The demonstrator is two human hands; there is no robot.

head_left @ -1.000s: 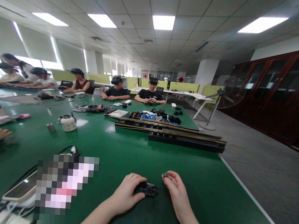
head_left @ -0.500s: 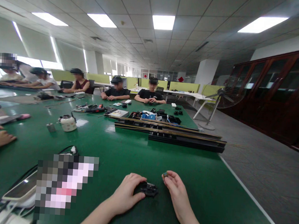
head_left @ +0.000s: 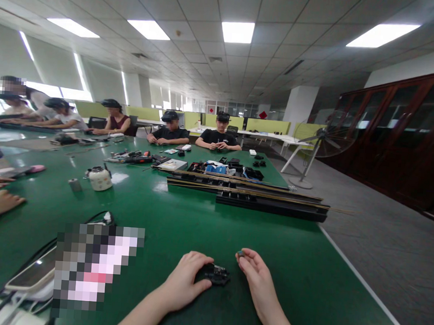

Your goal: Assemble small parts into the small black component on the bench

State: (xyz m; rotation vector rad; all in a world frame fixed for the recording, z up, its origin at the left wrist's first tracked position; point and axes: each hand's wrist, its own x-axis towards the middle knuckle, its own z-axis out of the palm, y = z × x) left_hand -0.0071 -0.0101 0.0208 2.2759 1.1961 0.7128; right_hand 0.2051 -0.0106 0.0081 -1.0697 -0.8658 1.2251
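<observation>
My left hand (head_left: 190,277) grips a small black plastic housing (head_left: 217,275) between thumb and fingers, low over the green table. Some lighter detail shows inside the housing, too small to make out. Just to the right, my right hand (head_left: 255,274) pinches a small greenish part (head_left: 240,253), perhaps a little circuit board, between thumb and fingertips. A short gap separates this part from the black housing.
Long black rails with thin brass-coloured rods (head_left: 269,206) lie across the table (head_left: 168,228) ahead. To the left are a phone (head_left: 33,271) with cables, a white jug (head_left: 100,178) and a small metal block (head_left: 74,185). Another person's hand (head_left: 4,202) rests at far left. Several people sit beyond.
Both hands hold almost the same pose. The small part in my right hand has turned very slightly. The view has shifted a little.
</observation>
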